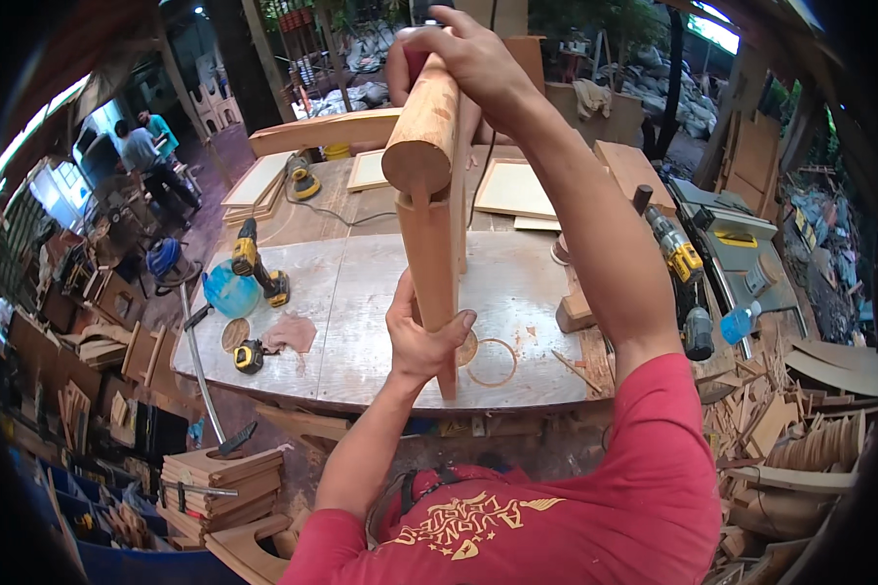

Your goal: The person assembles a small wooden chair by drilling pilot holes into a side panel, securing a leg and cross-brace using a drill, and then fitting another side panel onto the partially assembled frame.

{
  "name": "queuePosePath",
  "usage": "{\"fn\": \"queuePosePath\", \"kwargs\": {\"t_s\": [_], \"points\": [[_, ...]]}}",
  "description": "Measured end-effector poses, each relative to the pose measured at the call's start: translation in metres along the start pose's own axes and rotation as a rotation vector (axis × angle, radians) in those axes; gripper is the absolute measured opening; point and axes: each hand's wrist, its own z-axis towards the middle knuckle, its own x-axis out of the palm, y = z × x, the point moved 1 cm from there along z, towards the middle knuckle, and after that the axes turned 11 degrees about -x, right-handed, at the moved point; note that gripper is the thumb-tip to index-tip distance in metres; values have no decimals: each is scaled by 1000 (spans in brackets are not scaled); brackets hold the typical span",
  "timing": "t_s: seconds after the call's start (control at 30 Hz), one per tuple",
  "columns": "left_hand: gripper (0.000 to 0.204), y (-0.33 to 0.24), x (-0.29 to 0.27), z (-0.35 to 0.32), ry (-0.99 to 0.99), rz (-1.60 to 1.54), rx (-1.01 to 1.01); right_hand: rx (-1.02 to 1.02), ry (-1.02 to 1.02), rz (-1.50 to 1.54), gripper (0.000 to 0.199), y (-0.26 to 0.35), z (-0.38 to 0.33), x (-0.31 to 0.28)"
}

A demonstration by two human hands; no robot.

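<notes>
In front of me a tapered wooden leg [427, 258] stands roughly upright, with a thick round wooden bar [421, 141] across its top, one cut end facing me. My left hand [424, 341] is wrapped round the lower part of the leg, thumb across its near side. At the far end of the bar, my right hand [473, 63] is closed by a dark red thing [419, 64] with a black top. The bar and fingers hide most of that thing, so its kind cannot be told. More skin shows behind the bar; whose it is stays unclear.
On the worktable [361, 283] lie a yellow drill [249, 255], a tape measure [249, 357], a sander [304, 180] and framed panels [512, 185]. Another drill [675, 249] is at the right. Stacked wooden pieces [224, 487] stand lower left. Two people [151, 156] are far left.
</notes>
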Motion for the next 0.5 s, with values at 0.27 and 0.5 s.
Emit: {"fn": "queuePosePath", "kwargs": {"t_s": [0.27,0.5], "points": [[79,65,9,-35,-129,386,-33,-19,152,91,21,34,-30,-22],[104,112,-18,-79,64,929,-174,-65,206,309,23,39,-34,-30]]}}
